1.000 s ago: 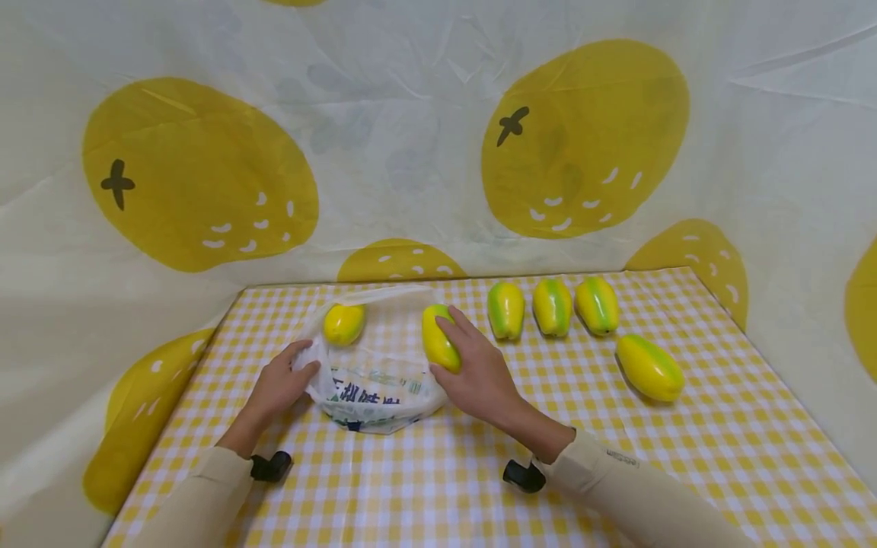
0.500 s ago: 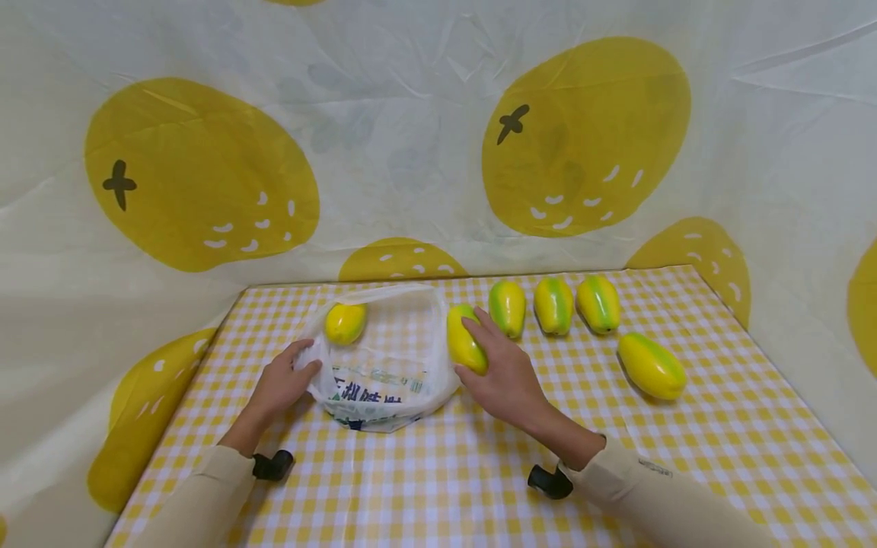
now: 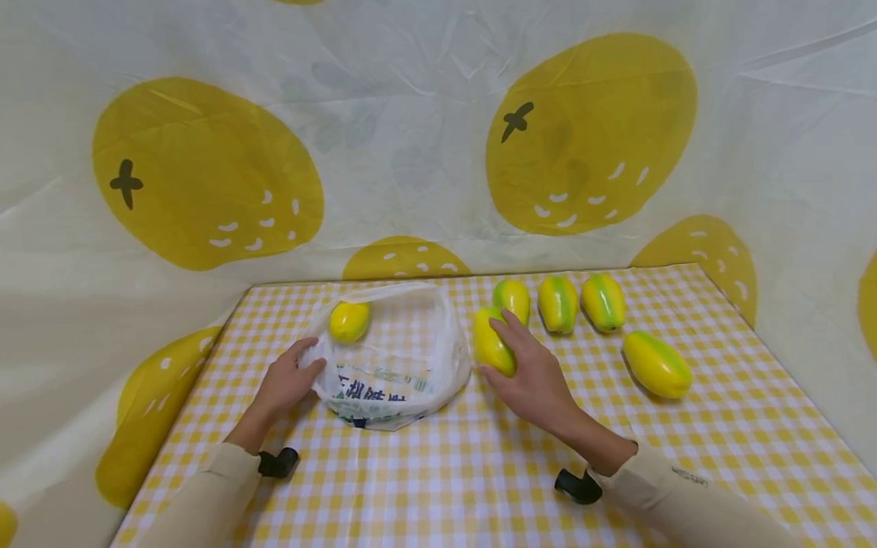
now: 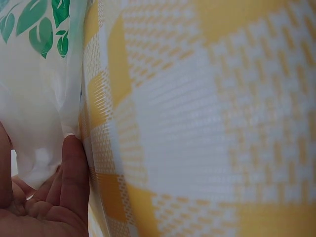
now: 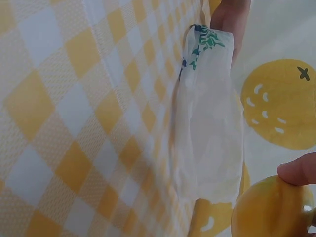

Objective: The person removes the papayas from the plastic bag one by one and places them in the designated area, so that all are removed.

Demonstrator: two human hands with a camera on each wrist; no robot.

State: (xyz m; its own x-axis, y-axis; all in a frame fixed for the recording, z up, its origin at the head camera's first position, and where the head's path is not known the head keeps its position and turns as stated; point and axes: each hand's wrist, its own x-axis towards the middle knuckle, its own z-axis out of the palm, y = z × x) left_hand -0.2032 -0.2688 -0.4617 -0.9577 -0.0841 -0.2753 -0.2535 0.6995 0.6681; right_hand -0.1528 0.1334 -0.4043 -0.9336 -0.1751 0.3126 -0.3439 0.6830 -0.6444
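My left hand (image 3: pixel 286 378) pinches the left rim of a thin white plastic bag (image 3: pixel 454 358), printed with dark characters and green leaves. The bag stands with its mouth spread wide on the table. Inside, near the far left wall, lies a yellow papaya (image 3: pixel 349 323). In the left wrist view, fingers (image 4: pixel 75 173) bunch the bag's film. My right hand (image 3: pixel 533 374) grips another yellow-green papaya (image 3: pixel 492 342) just right of the bag, fingers over its top and thumb at its near side. The right wrist view shows this held papaya (image 5: pixel 269 210) beside the bag's side wall (image 5: pixel 212 128).
Behind the right hand, a papaya (image 3: pixel 512 298) is partly covered by the held one. Two more, a middle papaya (image 3: pixel 558 304) and a right papaya (image 3: pixel 604 302), continue that row. A larger papaya (image 3: pixel 656 364) lies nearer on the checked tablecloth (image 3: pixel 425 495). A printed curtain (image 3: pixel 404 152) hangs behind.
My right hand has carried the papaya rightward, from over the bag's right rim to outside the bag. The bag's right side has spread outward. My left hand keeps its hold on the rim.
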